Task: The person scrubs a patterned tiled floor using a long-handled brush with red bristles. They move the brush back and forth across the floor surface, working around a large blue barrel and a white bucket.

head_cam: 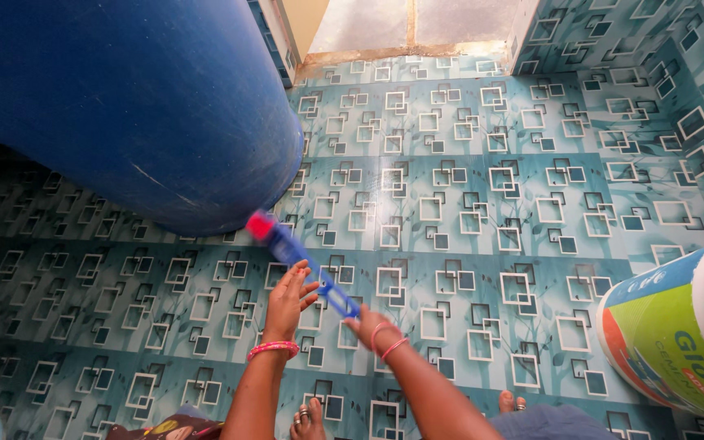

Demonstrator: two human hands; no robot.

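Note:
A blue long-handled brush (303,261) with a red head reaches down to the tiled floor (466,187) at the foot of a big blue drum (124,106). My right hand (366,323) grips the near end of its handle. My left hand (288,300) hovers beside the handle with fingers spread, touching or almost touching it. Both wrists wear pink bangles.
A large bucket (670,342) with a white lid and a colourful label stands at the right edge. My bare feet (310,420) show at the bottom. Patterned teal tiles cover the floor and the right wall; a doorway threshold (401,50) lies at the top.

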